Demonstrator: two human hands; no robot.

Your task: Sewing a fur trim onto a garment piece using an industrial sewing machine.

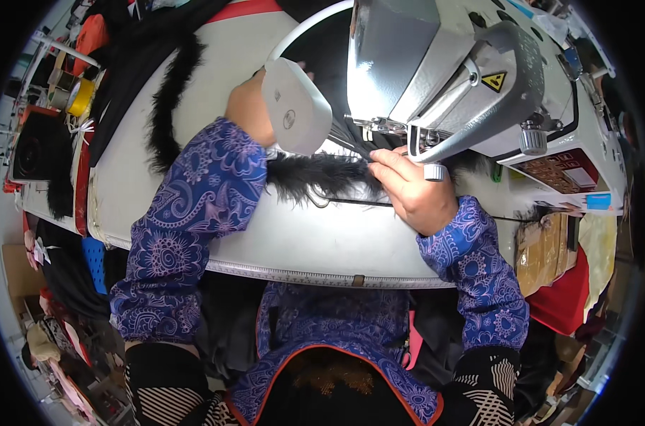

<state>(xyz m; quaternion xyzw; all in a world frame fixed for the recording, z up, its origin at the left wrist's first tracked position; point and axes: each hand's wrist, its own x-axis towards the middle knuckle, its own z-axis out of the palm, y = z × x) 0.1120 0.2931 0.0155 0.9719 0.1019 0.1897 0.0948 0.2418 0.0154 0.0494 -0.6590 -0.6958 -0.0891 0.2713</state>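
Observation:
A strip of black fluffy trim (319,176) runs across the white sewing table (315,245) in front of the sewing machine (397,57). With fingers pressed together, my right hand (418,195) pinches the edge of black fabric (352,142) close beside the machine's needle area. My left hand (251,106) reaches to the far left side of the fabric. A pale lamp head (297,106) covers most of its fingers, so their grip is hidden. The trim's other stretch (167,106) curves away on the table at the left.
A measuring tape (294,277) lines the table's front edge. Yellow tape (79,97) sits on a cluttered rack at the left. At the right lie a brown taped package (542,252) and red cloth (565,295). Dark cloth (134,53) lies at the far left.

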